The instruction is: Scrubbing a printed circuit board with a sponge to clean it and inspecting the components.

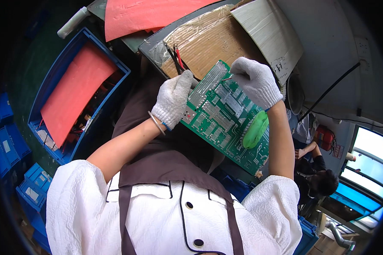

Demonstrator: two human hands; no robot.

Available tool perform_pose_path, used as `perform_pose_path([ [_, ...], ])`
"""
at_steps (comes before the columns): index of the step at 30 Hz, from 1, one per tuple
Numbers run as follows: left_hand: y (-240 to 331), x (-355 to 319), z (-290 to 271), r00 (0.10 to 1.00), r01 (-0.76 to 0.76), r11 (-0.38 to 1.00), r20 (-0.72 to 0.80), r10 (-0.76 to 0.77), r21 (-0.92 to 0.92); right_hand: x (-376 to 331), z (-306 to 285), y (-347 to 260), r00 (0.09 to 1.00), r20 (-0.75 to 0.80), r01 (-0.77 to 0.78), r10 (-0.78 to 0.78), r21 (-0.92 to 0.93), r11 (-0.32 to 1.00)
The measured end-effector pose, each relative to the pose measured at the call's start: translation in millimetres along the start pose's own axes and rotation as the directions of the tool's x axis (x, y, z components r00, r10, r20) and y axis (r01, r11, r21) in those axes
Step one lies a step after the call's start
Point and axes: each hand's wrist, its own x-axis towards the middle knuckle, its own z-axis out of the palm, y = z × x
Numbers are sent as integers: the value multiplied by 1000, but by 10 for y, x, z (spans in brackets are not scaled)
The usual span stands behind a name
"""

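Note:
A green circuit board (215, 114) is tilted in front of me, its soldered side showing. My left hand (174, 97), in a white knit glove, is closed at the board's left edge. Black and red cables (178, 57) with ring ends stick out just beyond its fingertips. Over the board's upper right edge, my gloved right hand (255, 80) has its fingers curled together in a pinch. A thin reddish bit shows by those fingertips; what they hold is mostly hidden. On the board near my right wrist lies a crumpled bright green piece (256, 131).
A cardboard-covered work surface (217, 38) is ahead, with a pale panel (270, 34) at its right. To the left, a blue crate (78, 148) holds a red sheet (78, 93). Blue bins (34, 182) stand further left. Another person (321, 180) is at the right.

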Motion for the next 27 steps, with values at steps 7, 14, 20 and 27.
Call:
perform_pose_path([
  [7, -39, -4, -9, 1000, 13, 999, -16, -13, -41, -219, 32, -496, 998, 10, 68, -69, 72, 995],
  [14, -75, 15, 2, 1000, 4, 999, 1, -4, -54, -201, 237, -588, 989, 81, 120, -124, 48, 992],
  [20, -58, 14, -36, 1000, 21, 999, -1, -21, -44, -131, 193, -490, 998, 60, 10, 1, -185, 983],
  [27, -64, 39, 0, 1000, -3, 999, -17, 2, -49, -162, 227, -564, 989, -5, 142, -145, -197, 970],
])
